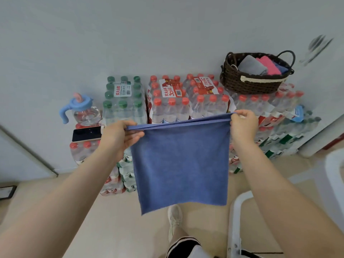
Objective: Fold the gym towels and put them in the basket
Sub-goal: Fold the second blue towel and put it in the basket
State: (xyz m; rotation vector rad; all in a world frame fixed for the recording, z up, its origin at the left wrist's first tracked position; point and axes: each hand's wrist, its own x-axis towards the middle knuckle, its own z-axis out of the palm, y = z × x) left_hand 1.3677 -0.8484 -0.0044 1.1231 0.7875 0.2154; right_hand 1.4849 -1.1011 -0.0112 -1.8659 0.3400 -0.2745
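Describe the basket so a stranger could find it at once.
Stacked packs of water bottles line the wall. On the red-capped packs at the right end sits the basket: dark brown and woven, with loop handles, holding folded grey, pink and blue towels.

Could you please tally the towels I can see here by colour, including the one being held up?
Blue: 2, the held towel and one in the basket
Grey: 1
Pink: 1
Total: 4
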